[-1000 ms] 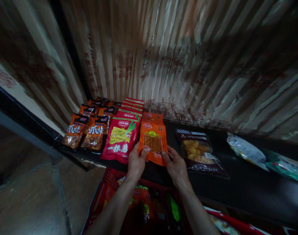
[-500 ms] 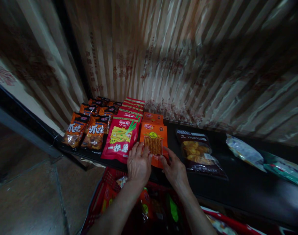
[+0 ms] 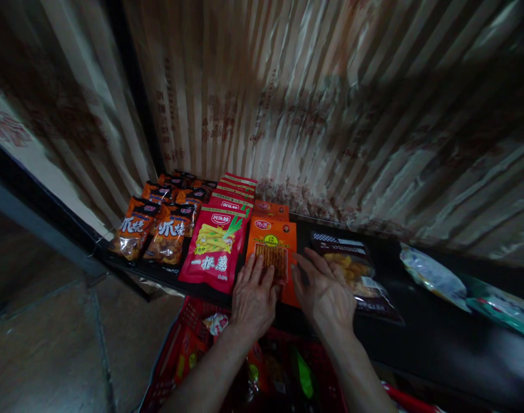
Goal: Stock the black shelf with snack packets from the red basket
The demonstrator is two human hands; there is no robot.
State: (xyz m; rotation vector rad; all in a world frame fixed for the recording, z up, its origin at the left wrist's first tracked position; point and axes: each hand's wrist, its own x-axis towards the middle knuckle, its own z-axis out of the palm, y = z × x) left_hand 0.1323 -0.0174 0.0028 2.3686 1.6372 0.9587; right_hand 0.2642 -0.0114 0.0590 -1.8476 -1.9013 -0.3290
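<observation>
An orange snack packet lies on the black shelf, its window showing thin brown sticks. My left hand rests on the packet's lower left part, fingers stretched out over it. At its right edge is my right hand, fingers apart, the fingertips at or just touching the edge. Behind it another orange packet partly shows. Directly left lies a row of overlapping pink-red snack bags. A dark bag of yellow chips sits to the right, partly covered by my right hand.
Several orange-and-black snack packs stand at the shelf's left end. White and green packets lie farther right. A red basket holding packets is below the shelf edge. Behind hangs a pleated printed sheet.
The front orange packet has shifted slightly toward me. My right hand has moved right, toward the chip bag, and my left hand has moved a little down and right.
</observation>
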